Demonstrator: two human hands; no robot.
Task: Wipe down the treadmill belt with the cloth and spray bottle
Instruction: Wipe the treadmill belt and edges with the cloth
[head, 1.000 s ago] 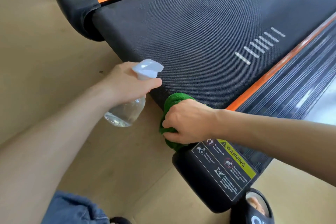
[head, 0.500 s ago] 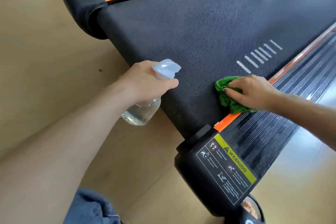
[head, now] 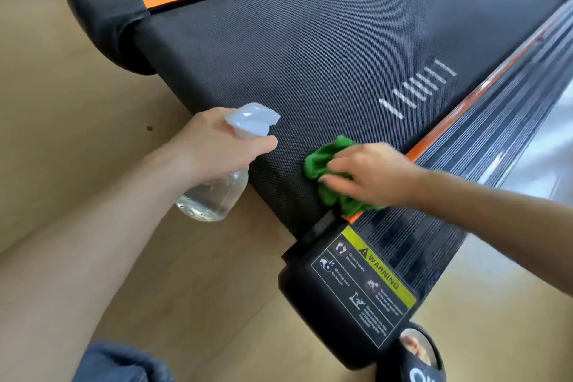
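The black treadmill belt (head: 310,49) fills the upper middle of the head view, with several white stripes near its right edge. My left hand (head: 214,149) grips a clear spray bottle (head: 217,195) with a white trigger head, held just off the belt's near end, nozzle toward the belt. My right hand (head: 369,177) presses a crumpled green cloth (head: 322,161) onto the belt's near right corner, fingers bent over it. Part of the cloth is hidden under the hand.
Orange strips and ribbed black side rails (head: 483,164) border the belt. A black end cap with a yellow warning label (head: 366,282) sits at the near right corner, another end cap (head: 105,18) at the far left. Light wooden floor (head: 62,102) surrounds the treadmill.
My right hand slid the cloth from the belt's near edge out to the right orange strip, then back left and nearer. My left hand with the bottle shifted slightly right.
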